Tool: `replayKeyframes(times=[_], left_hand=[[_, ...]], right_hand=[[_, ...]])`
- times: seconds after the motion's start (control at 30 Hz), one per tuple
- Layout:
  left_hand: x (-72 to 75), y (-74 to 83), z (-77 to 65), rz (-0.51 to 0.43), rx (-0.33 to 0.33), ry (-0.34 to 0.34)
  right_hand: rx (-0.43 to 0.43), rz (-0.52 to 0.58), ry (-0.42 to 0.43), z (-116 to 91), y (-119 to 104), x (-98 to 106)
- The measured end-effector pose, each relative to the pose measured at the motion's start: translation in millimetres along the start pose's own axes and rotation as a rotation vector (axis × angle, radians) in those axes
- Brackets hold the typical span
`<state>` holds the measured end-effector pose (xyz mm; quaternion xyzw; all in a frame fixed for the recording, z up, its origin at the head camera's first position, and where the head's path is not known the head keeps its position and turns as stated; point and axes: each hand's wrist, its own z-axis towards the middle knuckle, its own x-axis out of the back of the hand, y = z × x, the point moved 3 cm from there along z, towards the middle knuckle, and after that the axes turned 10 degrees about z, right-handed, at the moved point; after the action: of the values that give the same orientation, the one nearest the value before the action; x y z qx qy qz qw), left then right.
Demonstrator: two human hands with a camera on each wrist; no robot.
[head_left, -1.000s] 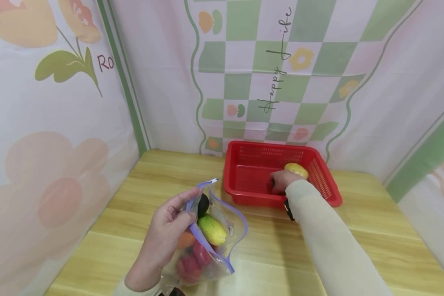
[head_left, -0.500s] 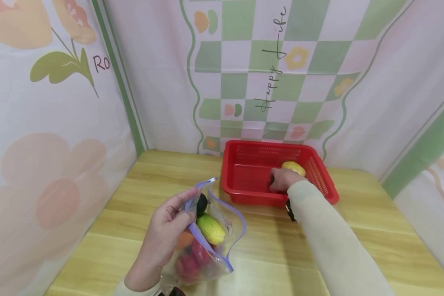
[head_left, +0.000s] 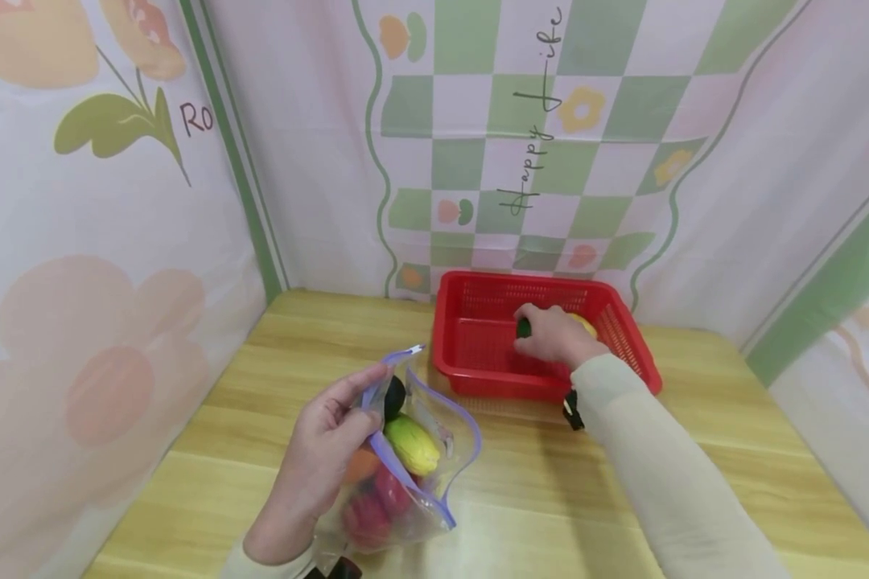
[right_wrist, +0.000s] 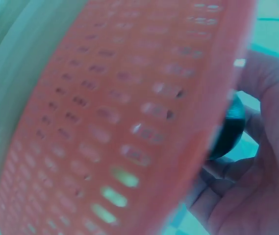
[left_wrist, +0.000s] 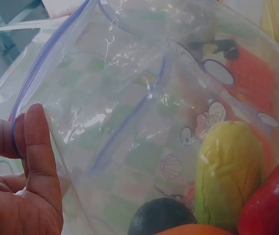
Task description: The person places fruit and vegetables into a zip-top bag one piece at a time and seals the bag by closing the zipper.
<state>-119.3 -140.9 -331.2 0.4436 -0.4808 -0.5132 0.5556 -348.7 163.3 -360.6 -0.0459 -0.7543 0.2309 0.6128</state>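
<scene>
My left hand (head_left: pixel 319 450) pinches the edge of a clear zip bag (head_left: pixel 400 470) between thumb and fingers, its mouth agape. Inside lie a yellow-green ridged fruit (head_left: pixel 413 445), a dark round one (head_left: pixel 395 398), an orange one (head_left: pixel 360 466) and red ones (head_left: pixel 368 519). In the left wrist view the yellow-green fruit (left_wrist: pixel 230 171) stands beside a red one (left_wrist: pixel 271 200). My right hand (head_left: pixel 550 332) grips a dark green, shiny, rounded fruit or vegetable (right_wrist: pixel 231 129) over the red basket (head_left: pixel 478 378); the fingers hide much of it, and I cannot tell its kind.
A yellow fruit (head_left: pixel 583 323) sits in the basket's right part, half hidden behind my right hand. The basket's perforated wall (right_wrist: pixel 95 117) fills much of the right wrist view. Patterned curtains (head_left: pixel 319 161) close off the back and sides of the wooden table (head_left: pixel 246 402).
My right hand has lifted from the basket's bottom, moving up and slightly left, and the dark green thing now shows in its fingers. My left hand and the bag have stayed nearly still.
</scene>
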Motion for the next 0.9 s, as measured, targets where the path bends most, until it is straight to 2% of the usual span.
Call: replayKeyframes(times=[0.17,0.47,0.7,0.9], left_hand=[[-0.8,1.3,0.6,-0.005,0.006,0.005],[-1.5,0.8,0.5,-0.010,0.012,0.008],[-1.8,0.6,0.9,-0.021,-0.020,0.009],[-2.5,1.4,0.8,-0.028,-0.028,0.010]], right_hand=[[0.037,0.065,0.031,-7,-14,5],[0.191,0.147,0.114,-29,-48,15],[0.280,0.251,0.199,-58,-80,26],[0.420,0.320,0.216,-90,-111,30]])
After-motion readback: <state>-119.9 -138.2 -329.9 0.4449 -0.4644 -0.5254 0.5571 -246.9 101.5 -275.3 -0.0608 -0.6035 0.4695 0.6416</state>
